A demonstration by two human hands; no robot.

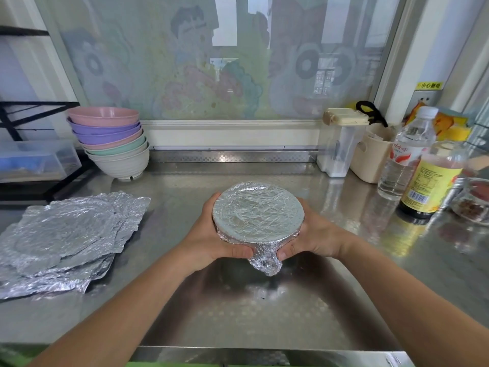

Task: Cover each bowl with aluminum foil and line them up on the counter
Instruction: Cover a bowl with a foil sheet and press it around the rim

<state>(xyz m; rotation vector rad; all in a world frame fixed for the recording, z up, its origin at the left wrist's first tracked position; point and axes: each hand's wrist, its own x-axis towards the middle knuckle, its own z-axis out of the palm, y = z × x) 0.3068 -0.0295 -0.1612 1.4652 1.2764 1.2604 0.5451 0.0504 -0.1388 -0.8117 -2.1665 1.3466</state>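
A bowl wrapped in crinkled aluminum foil [258, 211] is held above the middle of the steel counter [238, 300], tilted toward me. My left hand [211, 237] grips its left side and my right hand [315, 237] grips its right side, both thumbs pressing the bunched foil under the near rim. A foil tail hangs down between the thumbs. A stack of several uncovered pastel bowls [111, 141] stands at the back left. Loose foil sheets [66, 239] lie piled at the left.
At the right stand a white lidded container [341, 144], a beige tub [370, 154], a water bottle [404, 154], a dark sauce bottle [431, 181] and a small glass dish [473, 202]. A clear plastic box [34, 160] sits on a black rack at far left.
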